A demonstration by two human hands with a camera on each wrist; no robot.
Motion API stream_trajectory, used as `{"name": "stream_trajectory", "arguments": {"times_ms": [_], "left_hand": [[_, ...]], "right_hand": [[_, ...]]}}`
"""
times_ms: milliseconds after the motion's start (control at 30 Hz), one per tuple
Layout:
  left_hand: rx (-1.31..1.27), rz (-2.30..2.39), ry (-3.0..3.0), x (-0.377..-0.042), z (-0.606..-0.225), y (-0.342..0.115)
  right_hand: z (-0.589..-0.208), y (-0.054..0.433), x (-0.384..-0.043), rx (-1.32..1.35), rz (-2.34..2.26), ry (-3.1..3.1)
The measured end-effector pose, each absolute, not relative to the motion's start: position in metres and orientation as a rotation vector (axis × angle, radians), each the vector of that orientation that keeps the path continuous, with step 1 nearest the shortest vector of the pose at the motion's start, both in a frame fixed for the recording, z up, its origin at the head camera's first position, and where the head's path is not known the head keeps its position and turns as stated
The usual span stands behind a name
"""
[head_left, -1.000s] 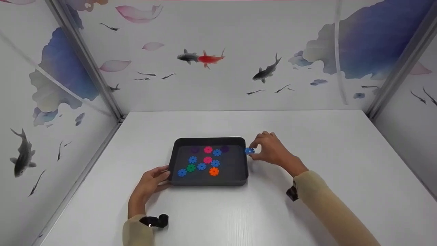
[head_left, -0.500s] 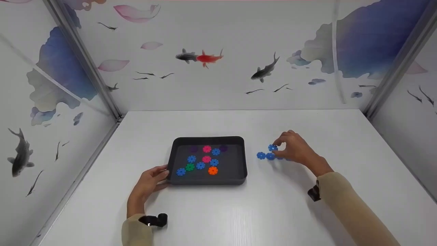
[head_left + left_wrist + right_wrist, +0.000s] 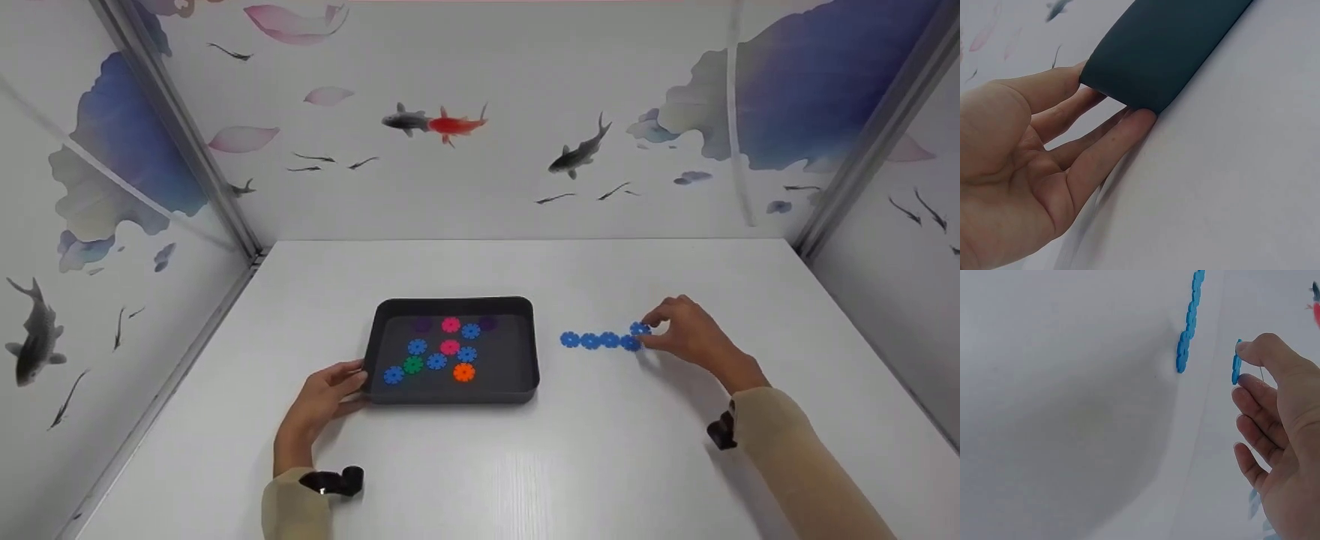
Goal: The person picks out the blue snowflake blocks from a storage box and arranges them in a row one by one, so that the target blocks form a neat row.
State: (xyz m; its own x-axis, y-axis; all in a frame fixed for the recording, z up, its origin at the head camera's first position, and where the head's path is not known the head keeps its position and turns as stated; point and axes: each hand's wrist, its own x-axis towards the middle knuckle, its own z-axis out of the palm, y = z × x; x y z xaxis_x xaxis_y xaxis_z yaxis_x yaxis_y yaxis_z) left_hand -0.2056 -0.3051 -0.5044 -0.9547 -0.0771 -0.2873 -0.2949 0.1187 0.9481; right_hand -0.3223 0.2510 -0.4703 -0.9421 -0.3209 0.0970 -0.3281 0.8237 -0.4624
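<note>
In the head view my right hand (image 3: 694, 337) pinches a blue notched snowflake disc (image 3: 639, 329) between thumb and index finger. The right wrist view has this disc edge-on, held off the table beside the end of a row of blue discs (image 3: 1188, 332). That row (image 3: 591, 341) lies flat, right of a dark grey rectangular tray (image 3: 454, 398). My left hand (image 3: 322, 397) holds the tray's near left side, thumb at the upper edge and fingers below, as the left wrist view shows. Inside the tray lie several blue discs (image 3: 436, 361), two pink ones (image 3: 450, 347), a green (image 3: 413, 364) and an orange one (image 3: 464, 373).
Two dark purple discs (image 3: 487, 323) are faint against the tray's far part. The white table (image 3: 570, 465) ends at a printed back wall (image 3: 480, 195), and side walls with metal posts stand left and right. Each wrist wears a black camera (image 3: 337, 481).
My right hand has carried the blue disc rightward from the tray's right edge to the right end of the blue row. The left hand stays at the tray.
</note>
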Motion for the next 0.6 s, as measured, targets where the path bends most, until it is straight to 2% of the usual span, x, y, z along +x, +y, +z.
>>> {"name": "stream_trajectory", "arguments": {"times_ms": [600], "left_hand": [[-0.372, 1.936, 2.248, -0.206, -0.503, -0.307]], "right_hand": [[-0.485, 0.270, -0.330, 0.381, 0.879, -3.172]]}}
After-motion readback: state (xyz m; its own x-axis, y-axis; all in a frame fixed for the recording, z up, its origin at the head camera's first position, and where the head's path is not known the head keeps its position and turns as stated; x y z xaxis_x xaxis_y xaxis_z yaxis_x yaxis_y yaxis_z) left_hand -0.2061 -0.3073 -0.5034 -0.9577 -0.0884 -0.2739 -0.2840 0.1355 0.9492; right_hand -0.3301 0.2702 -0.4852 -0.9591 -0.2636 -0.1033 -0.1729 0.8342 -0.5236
